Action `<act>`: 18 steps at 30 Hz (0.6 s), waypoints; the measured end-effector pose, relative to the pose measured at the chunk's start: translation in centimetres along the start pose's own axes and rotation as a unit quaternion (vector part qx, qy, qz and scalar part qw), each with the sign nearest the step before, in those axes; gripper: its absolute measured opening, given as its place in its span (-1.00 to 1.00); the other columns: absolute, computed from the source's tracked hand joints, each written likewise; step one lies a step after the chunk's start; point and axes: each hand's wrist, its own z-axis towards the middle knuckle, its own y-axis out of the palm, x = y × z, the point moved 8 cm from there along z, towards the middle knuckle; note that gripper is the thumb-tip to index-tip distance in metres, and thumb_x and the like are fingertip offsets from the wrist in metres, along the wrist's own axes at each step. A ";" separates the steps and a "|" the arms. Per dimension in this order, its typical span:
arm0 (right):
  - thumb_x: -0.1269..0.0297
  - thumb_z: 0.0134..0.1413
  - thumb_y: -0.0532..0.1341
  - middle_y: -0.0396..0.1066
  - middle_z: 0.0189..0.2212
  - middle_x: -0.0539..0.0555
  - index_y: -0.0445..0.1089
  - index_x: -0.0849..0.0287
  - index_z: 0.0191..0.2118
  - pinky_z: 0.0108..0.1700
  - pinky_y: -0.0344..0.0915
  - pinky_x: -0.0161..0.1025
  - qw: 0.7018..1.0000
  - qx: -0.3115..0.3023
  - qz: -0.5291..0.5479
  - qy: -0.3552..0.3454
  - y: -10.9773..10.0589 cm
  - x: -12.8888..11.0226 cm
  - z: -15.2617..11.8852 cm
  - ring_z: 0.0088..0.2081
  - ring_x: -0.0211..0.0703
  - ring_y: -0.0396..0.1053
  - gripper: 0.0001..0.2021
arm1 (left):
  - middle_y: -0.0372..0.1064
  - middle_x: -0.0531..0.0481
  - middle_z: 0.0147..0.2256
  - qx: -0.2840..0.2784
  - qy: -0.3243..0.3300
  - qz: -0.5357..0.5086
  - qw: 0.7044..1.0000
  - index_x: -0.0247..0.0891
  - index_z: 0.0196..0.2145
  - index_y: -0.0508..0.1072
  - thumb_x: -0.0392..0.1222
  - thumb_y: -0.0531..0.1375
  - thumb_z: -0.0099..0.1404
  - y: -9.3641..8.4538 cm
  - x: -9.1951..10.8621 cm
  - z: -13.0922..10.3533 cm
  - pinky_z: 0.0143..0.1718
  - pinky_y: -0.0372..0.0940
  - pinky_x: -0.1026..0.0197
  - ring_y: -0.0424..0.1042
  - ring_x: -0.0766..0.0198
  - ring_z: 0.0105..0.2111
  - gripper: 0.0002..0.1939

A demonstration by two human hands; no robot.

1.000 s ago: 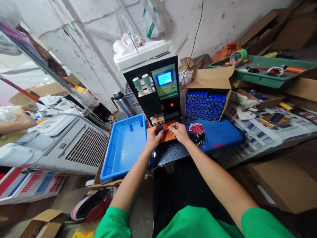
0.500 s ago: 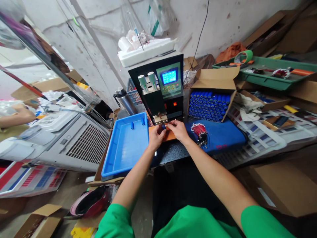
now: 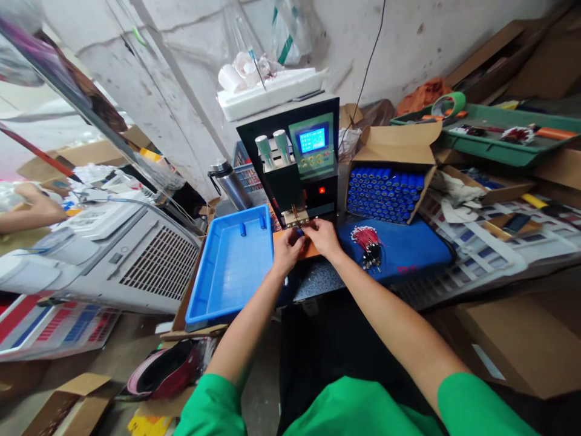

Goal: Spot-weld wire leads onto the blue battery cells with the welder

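Observation:
At the foot of a black spot welder (image 3: 318, 200) with a lit screen, both hands work close together below the electrodes (image 3: 295, 216). My left hand (image 3: 287, 249) is closed on a small blue battery cell (image 3: 299, 232), mostly hidden by the fingers. My right hand (image 3: 323, 236) is pinched just right of that cell, and what its fingertips hold is too small to make out. Under the hands lies an orange board (image 3: 311, 249). A bundle of red and black wires (image 3: 368, 245) rests on a blue mat (image 3: 408, 245) to the right.
Left of the welder, a blue tray (image 3: 195, 303) holds two blue cells (image 3: 262, 222). An open carton (image 3: 390, 145) packed with blue cells stands to the right. Behind the tray is a steel flask (image 3: 231, 184). Another person's arm (image 3: 31, 209) shows at far left, beyond a grey cooler (image 3: 149, 254).
My right hand has shifted slightly left and closer to the electrodes, its fingers bunched nearer the cell. The left hand keeps its hold. The graph on the welder's screen looks different.

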 end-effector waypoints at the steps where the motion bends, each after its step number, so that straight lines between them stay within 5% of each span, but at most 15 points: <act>1: 0.17 0.05 0.27 0.54 -0.42 0.05 0.48 0.16 -0.40 -0.25 0.31 -0.24 1.000 0.001 -0.001 0.000 0.0 0.0 0.0 -0.34 -0.08 0.46 -0.83 | 0.34 0.07 -0.49 0.000 0.001 0.001 1.000 -0.29 -0.29 0.46 -0.18 0.25 0.20 0.0 0.0 0.0 -0.40 0.25 0.29 0.29 0.34 -0.48 -0.85; 18: 0.15 0.06 0.26 0.54 -0.41 0.07 0.47 0.16 -0.41 -0.22 0.34 -0.20 1.000 0.000 0.005 -0.004 -0.1 0.1 -0.2 -0.34 -0.07 0.47 -0.81 | 0.40 0.04 -0.44 -0.007 0.004 -0.011 1.000 -0.29 -0.23 0.47 -0.17 0.25 0.20 0.1 -0.3 0.0 -0.35 0.29 0.27 0.34 0.32 -0.44 -0.81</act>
